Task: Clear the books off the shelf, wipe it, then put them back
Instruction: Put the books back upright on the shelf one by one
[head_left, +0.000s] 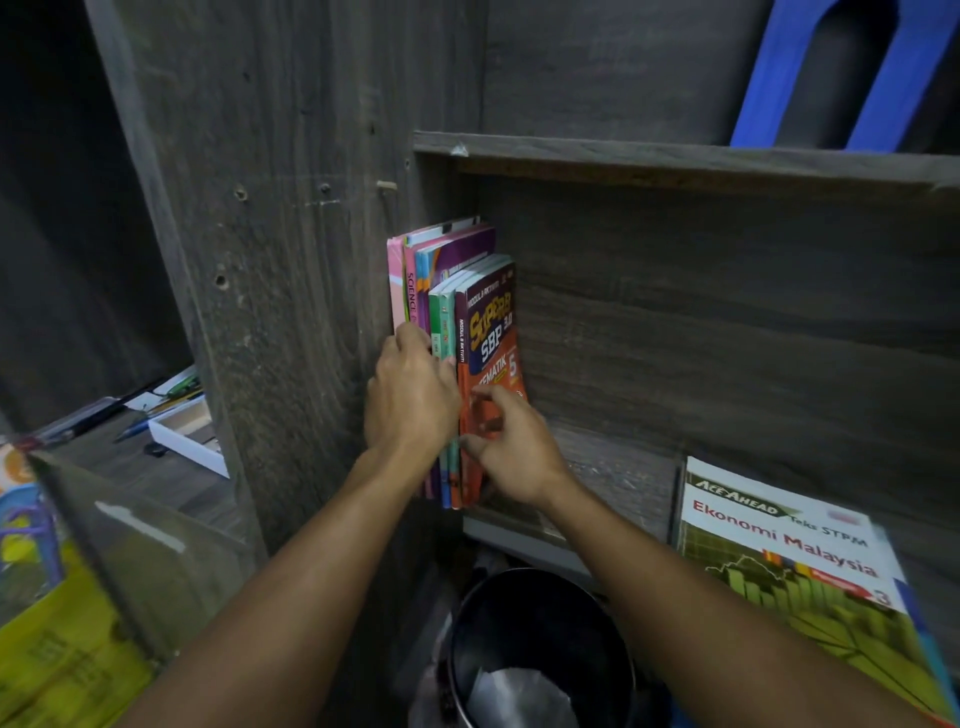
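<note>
**Two hands on a row of books at the left end of a grey shelf**

The left hand's (410, 395) fingers (415, 338) are pressed together and bent over the spines of a row of upright paperback books (452, 260). The back of the hand faces the viewer and the thumb is hidden. Just to its right, the right hand (514, 452) holds the outermost book, an orange-red paperback workbook (493, 332). Its thumb (475, 441) lies low on the front edge beside the spine, and its slightly spread, curled fingertips (501, 397) rest on the cover. Both bare forearms reach in from the bottom of the frame.

The books stand in the centre of the frame, tight against the shelf unit's left side panel. Their spines are pink, purple, green and teal, and the taller ones stand on the left. They rest on a dark grey wood-grain shelf board (623, 478), which stretches away to the right.

In the lower right a white and green paperback textbook (779, 561) lies flat, well apart from the row. A second grey shelf board (675, 156) runs above, and a blue plastic object (779, 78) stands on it in the upper right. A black round bin (540, 649) sits at the bottom centre, under the hands. At the left edge is a white shallow tray (187, 431) with pens beside it, and yellow printed material (62, 665) fills the lower left corner.
</note>
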